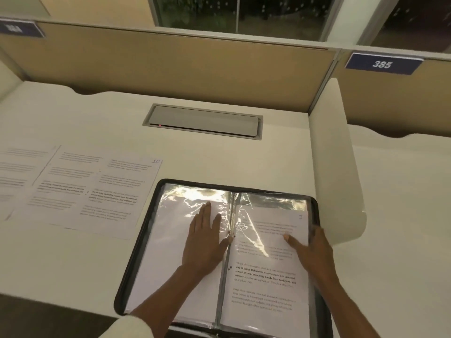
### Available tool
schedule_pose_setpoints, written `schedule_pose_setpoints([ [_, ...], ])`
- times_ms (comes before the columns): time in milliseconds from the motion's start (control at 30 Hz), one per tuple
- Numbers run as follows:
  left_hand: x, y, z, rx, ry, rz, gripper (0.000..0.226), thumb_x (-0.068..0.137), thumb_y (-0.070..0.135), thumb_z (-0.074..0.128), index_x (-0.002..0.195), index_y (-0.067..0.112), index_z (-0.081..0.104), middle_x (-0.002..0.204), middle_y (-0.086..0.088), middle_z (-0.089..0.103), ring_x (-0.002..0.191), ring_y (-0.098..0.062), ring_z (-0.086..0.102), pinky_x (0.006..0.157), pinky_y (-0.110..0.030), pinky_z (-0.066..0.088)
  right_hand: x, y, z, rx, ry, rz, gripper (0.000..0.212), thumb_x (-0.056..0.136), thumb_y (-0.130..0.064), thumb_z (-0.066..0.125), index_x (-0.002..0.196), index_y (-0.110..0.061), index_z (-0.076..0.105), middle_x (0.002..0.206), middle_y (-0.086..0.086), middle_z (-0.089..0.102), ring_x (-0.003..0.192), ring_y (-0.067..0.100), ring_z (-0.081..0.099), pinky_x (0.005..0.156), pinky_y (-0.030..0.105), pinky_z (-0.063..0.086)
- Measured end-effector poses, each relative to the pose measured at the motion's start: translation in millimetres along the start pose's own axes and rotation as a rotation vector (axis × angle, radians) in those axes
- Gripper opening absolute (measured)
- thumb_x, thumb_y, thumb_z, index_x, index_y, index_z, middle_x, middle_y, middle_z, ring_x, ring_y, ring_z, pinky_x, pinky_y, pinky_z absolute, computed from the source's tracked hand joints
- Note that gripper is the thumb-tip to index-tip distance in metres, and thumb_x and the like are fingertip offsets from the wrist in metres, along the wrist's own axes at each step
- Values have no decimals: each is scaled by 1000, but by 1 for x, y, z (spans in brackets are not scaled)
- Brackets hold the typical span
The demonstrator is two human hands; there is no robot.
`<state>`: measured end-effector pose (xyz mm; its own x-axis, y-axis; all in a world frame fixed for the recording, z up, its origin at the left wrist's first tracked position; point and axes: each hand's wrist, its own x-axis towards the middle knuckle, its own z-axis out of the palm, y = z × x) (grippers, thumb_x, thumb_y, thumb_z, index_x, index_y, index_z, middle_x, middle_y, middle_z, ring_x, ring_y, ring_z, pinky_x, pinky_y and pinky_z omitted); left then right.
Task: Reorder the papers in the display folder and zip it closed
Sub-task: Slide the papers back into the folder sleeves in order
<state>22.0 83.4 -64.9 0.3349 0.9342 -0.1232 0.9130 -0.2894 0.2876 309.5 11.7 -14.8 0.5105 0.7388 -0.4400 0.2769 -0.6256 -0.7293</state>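
The black zip display folder (144, 230) lies open at the desk's near edge, its clear sleeves glinting. My left hand (206, 240) presses flat on the left sleeve page beside the spine, fingers straight. My right hand (312, 250) holds the right edge of a printed sheet (266, 276) that sits partly inside the right sleeve, thumb on top of the paper and fingers under the edge. A pen mark shows in that sheet's top right corner.
Loose printed papers (97, 191) are spread on the desk to the left of the folder, one marked 10 at its corner. A grey cable flap (205, 121) is set into the desk behind. A white divider (334, 154) stands close on the right.
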Motion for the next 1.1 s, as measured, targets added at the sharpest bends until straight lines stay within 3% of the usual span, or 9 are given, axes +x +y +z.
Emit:
schedule_pose_setpoints([
  [100, -26, 20, -5, -20, -2, -36, 63, 106, 56, 42, 155, 18, 46, 177, -12, 11, 164, -30, 5, 131, -50, 21, -21, 26, -2, 57, -77, 70, 46, 80, -38, 90, 114, -26, 61, 112, 1, 74, 91, 22, 76, 82, 50, 64],
  [200, -52, 37, -8, -157, 93, -49, 47, 103, 56, 47, 127, 21, 68, 162, -3, 41, 155, -22, 28, 119, -48, 40, -46, 27, -9, 198, -169, 94, 25, 83, -9, 87, 102, -13, 72, 92, 6, 81, 74, 26, 79, 59, 32, 62],
  [267, -69, 50, -11, -347, 168, -80, 41, 101, 62, 51, 110, 27, 71, 144, 11, 55, 140, -12, 43, 108, -41, 47, -63, 19, -14, 257, -270, 71, 26, 79, -1, 88, 101, -9, 76, 88, 1, 82, 76, 21, 79, 55, 20, 57],
  [400, -93, 77, -41, -757, 162, -313, 49, 91, 82, 51, 98, 37, 69, 108, 23, 69, 108, -2, 63, 94, -36, 52, -82, 0, -14, 348, -551, -113, 59, 59, -23, 97, 114, -12, 80, 107, 9, 81, 102, 25, 77, 76, 24, 60],
  [500, -103, 87, -76, -963, 17, -476, 81, 79, 100, 38, 98, 30, 73, 100, 15, 76, 96, -4, 71, 94, -41, 59, -94, -21, -5, 418, -802, -233, 53, 75, -20, 86, 127, -15, 74, 127, 14, 74, 121, 31, 70, 92, 32, 58],
  [600, -114, 83, -107, -1037, -73, -560, 94, 69, 108, 35, 103, 31, 74, 103, 11, 78, 100, -8, 73, 98, -41, 58, -102, -38, 14, 280, -939, -376, 62, 86, -48, 76, 144, -31, 62, 149, -2, 60, 141, 17, 54, 111, 36, 48],
  [767, -135, 50, -153, -991, -57, -698, 80, 63, 102, 58, 95, 31, 77, 87, 19, 77, 88, -2, 72, 88, -30, 53, -119, -59, 50, 52, -1083, -592, 73, 86, -76, 65, 152, -53, 45, 164, -26, 34, 153, 2, 31, 123, 43, 30],
  [933, -148, -4, -142, -696, -39, -827, 24, 91, 46, 81, 95, 23, 76, 93, 8, 76, 88, -8, 73, 82, -31, 62, -136, -65, 97, -161, -1178, -581, 93, 71, -93, 64, 152, -65, 29, 162, -38, 23, 149, -11, 23, 128, 42, 25],
  [1100, -148, -64, -118, -410, -43, -939, 21, 92, 41, 81, 86, 29, 64, 92, 10, 70, 81, -7, 67, 68, -26, 55, -144, -62, 143, -293, -1088, -574, 83, 73, -80, 75, 141, -66, 27, 152, -43, 22, 140, -13, 30, 120, 26, 28],
])
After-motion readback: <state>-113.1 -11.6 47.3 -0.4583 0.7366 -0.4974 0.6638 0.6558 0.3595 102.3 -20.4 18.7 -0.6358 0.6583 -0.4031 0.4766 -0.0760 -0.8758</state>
